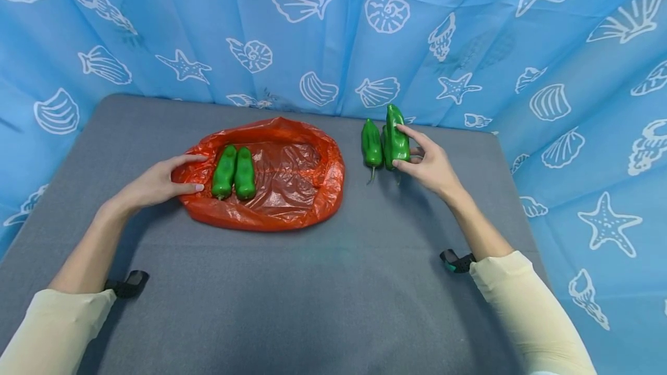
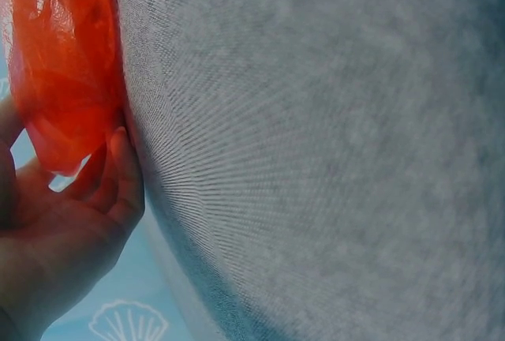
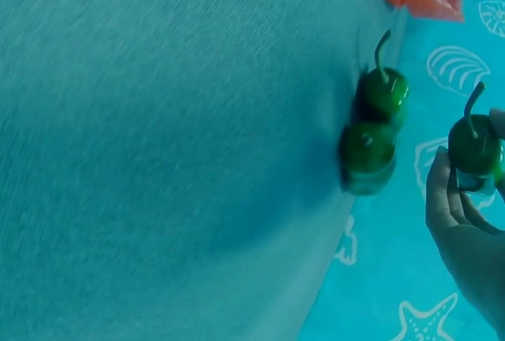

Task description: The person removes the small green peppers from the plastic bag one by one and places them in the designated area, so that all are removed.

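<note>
A red plastic bag (image 1: 327, 207) lies with its mouth spread wide, two green peppers (image 1: 224, 172) side by side in its left part. My left hand (image 1: 151, 185) grips the bag's left edge, thumb and fingers around the rim; the left wrist view shows the hand (image 2: 71, 215) at the red plastic (image 2: 67, 57). My right hand (image 1: 429, 164) holds a green pepper (image 1: 398, 138) between thumb and fingers, raised off the table. Beside and partly behind it are two more peppers (image 1: 372, 143), seen on the table in the right wrist view (image 3: 384, 92), left of the held pepper (image 3: 473, 145).
The grey table (image 1: 312, 305) runs back to a blue curtain (image 1: 333, 33) printed with white shells and starfish. Black straps (image 1: 127, 284) are at both wrists, below the pale sleeves (image 1: 57, 328).
</note>
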`<state>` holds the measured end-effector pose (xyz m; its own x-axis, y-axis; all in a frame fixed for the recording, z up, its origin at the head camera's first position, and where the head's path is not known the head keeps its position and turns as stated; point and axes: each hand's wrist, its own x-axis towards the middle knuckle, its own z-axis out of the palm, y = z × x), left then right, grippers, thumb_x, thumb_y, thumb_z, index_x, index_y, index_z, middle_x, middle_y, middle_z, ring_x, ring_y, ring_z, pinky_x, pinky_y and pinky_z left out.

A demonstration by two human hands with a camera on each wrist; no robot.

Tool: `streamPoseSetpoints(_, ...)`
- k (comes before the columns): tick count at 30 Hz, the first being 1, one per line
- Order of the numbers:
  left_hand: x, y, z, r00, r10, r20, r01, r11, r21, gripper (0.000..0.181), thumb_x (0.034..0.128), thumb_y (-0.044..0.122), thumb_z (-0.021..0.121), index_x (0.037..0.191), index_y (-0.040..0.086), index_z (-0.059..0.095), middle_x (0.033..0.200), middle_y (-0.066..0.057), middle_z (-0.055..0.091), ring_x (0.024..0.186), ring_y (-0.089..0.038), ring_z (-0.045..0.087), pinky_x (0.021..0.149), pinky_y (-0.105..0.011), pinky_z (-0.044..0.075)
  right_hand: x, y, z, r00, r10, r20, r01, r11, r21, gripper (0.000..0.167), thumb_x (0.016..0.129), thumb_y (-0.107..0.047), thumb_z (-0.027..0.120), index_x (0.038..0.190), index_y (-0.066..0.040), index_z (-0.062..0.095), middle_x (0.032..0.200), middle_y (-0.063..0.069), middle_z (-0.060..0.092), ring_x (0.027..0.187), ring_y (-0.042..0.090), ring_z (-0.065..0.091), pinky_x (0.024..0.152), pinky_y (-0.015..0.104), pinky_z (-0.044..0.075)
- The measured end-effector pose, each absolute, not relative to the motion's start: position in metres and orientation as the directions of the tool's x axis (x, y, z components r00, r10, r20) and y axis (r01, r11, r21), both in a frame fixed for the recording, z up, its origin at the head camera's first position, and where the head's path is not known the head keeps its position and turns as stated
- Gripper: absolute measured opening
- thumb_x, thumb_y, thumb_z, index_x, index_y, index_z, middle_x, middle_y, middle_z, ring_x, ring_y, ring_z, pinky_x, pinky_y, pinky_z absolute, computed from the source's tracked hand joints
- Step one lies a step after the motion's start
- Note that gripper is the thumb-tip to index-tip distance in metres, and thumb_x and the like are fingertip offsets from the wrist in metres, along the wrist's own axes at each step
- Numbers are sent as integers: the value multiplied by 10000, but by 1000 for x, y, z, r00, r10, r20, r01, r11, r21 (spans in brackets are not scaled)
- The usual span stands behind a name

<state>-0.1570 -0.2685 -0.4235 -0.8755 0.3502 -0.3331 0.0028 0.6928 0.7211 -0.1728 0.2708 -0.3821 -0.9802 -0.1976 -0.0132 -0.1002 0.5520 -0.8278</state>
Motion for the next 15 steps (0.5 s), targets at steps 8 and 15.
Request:
streamPoseSetpoints(8, -158, -268, -426, -878, 338, -339, -6, 700, 714, 751, 970, 309, 659, 1553, 45, 266, 1567, -345, 181, 1409, -552, 190, 1077, -724, 220, -177, 285, -388, -986, -164, -18, -89, 620, -779, 750, 909, -121, 725, 1540, -309, 366, 1584, 103, 323, 1210, 354, 592, 889, 393, 563)
streamPoseSetpoints(15, -156, -268, -424, -885, 334, -325, -7, 688, 726, 732, 964, 341, 662, 1544, 73, 303, 1574, -321, 197, 1412, -537, 202, 1077, -721, 226, -180, 296, -394, -991, -127, -38, -57, 664, -746, 755, 922, -142, 704, 1551, -331, 330, 1576, 139, 334, 1176, 362, 610, 862, 423, 561)
